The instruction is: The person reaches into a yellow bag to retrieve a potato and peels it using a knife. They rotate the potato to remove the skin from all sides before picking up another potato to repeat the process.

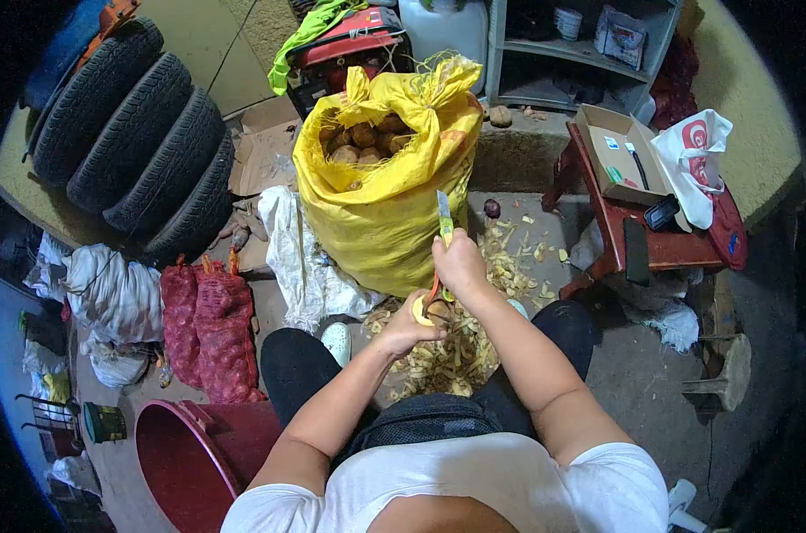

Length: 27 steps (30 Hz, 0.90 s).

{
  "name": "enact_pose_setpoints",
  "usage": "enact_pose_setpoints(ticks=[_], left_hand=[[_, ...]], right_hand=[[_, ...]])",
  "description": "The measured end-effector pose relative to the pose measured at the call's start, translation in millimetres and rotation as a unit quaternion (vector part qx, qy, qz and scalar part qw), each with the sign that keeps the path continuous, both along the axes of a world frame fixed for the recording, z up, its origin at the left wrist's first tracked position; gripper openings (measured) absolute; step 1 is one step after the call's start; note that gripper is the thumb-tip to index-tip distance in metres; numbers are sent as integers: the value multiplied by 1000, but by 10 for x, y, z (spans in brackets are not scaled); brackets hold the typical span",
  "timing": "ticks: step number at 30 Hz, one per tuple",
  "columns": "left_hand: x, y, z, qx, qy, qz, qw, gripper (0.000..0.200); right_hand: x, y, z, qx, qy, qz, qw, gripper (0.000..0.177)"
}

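Observation:
My left hand (405, 335) is closed around a potato (437, 313) low between my knees; a pale peeled patch faces left and brown skin shows beside it. Just above it, my right hand (462, 265) grips a peeler (445, 233) with a yellow-green handle. A metal blade points up out of this fist, and a red-orange part reaches down to the potato. Peelings (456, 362) lie heaped on the floor underneath. In front stands a yellow sack (376, 235), its top open on unpeeled potatoes (364, 135).
A maroon bin (243, 444) leans by my left leg, with red net bags (212, 329) beyond it. Tires (132, 133) stand at the far left. On the right, a red stool (678, 251) holds a cardboard box (612, 164) and a white bag (694, 160).

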<state>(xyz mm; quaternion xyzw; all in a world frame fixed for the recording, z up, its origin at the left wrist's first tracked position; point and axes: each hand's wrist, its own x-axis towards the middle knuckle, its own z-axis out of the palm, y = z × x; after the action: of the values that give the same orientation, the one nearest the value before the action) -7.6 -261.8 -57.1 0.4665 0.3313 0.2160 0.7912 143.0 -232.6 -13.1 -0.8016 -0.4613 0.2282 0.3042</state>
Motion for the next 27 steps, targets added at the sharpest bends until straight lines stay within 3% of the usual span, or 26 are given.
enact_pose_setpoints(ticks=[4, 6, 13, 15, 16, 22, 25, 27], left_hand=[[7, -15, -35, 6, -14, -12, 1000, 83], [-16, -53, -34, 71, 3, -40, 997, 91], [-53, -55, -1, 112, -23, -51, 992, 91], [-54, -82, 108, -100, -103, -18, 989, 83], [-45, -74, 73, -100, -103, -18, 990, 83], [-26, -50, 18, -27, -70, -10, 997, 69], [-64, -52, 106, -6, -29, -19, 999, 70], [-96, -56, 136, 52, -22, -56, 997, 68]], right_hand=[[129, 56, -96, 1, 3, -23, 1000, 35], [231, 89, -72, 2, 5, -42, 999, 35], [217, 89, -67, 14, -6, -45, 999, 35], [200, 78, -40, 28, -5, -48, 998, 36], [175, 68, -14, 28, -4, -49, 998, 36], [183, 85, -104, 14, -2, -30, 999, 35], [360, 150, -158, 30, -14, -60, 998, 35], [524, 193, -147, 43, -11, -146, 988, 35]])
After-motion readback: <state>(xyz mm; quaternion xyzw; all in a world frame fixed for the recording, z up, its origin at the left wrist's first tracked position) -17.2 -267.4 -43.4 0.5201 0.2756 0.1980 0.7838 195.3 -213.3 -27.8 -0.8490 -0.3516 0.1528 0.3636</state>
